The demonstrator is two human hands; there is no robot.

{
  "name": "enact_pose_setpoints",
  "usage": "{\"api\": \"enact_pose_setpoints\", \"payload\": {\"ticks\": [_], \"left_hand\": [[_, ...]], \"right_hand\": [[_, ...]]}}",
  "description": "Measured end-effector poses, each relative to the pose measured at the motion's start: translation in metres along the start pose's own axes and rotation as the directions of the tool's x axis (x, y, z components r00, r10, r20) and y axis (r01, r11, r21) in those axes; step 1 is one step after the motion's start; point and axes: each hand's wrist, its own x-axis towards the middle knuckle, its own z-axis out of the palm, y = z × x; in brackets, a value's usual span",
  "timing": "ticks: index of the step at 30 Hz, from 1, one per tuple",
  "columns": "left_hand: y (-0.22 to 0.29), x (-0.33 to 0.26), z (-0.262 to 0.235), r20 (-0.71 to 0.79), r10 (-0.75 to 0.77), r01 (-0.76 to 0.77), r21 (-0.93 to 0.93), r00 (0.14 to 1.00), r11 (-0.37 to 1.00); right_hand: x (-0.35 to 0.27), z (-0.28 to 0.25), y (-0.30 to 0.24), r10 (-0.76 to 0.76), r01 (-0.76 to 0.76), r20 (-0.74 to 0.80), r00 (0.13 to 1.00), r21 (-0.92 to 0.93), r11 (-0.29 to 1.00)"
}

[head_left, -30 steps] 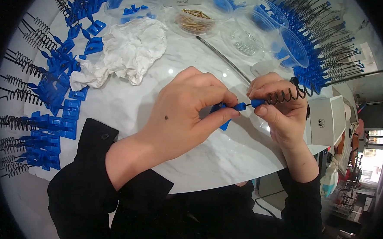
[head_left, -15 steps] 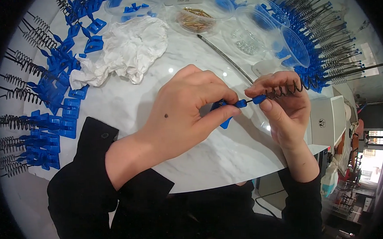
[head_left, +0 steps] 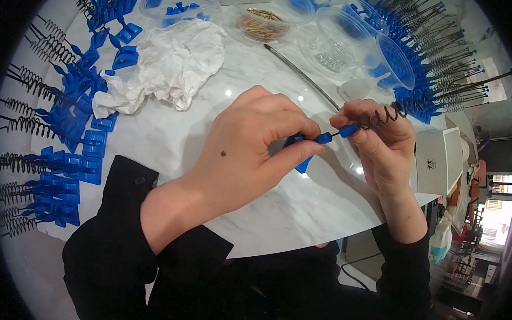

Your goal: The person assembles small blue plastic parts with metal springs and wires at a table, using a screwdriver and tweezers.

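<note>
Up tips the spring (head_left: 388, 115), so it seems to meet the blue clip (head_left: 304, 164) at a new slant. The right hand (head_left: 385, 141) has its fingers nearly closed on the blue cap (head_left: 349, 131); the left hand (head_left: 255, 142) pinches the blue clip over the counter (head_left: 305, 215).

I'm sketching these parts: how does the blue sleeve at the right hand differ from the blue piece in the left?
The blue sleeve looks small and rounded; the blue piece shows a broader, flat-faced body. The sleeve shows at the fingertips of the right hand, while the left hand hides much of the piece. They share a similar blue.
</note>
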Motion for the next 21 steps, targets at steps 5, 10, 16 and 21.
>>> {"api": "enact_pose_setpoints", "payload": {"ticks": [5,10,16,21], "left_hand": [[-0.006,-0.001,0.002,0.007,-0.013,0.013,-0.015,1.000,1.000],[-0.001,-0.003,0.000,0.003,0.001,-0.001,-0.003,1.000,1.000],[-0.002,-0.002,0.000,0.005,0.008,-0.008,-0.011,1.000,1.000],[-0.003,-0.002,-0.001,0.005,0.010,-0.010,-0.006,1.000,1.000]], "right_hand": [[0.000,0.000,0.007,0.013,-0.013,-0.008,1.000,0.033,0.999],[-0.002,0.004,0.003,0.025,-0.026,-0.026,0.999,-0.014,1.000],[0.002,0.001,0.004,-0.023,0.023,-0.001,1.000,-0.126,0.992],[0.005,-0.001,0.006,-0.094,0.103,0.054,0.994,-0.221,0.970]]}}
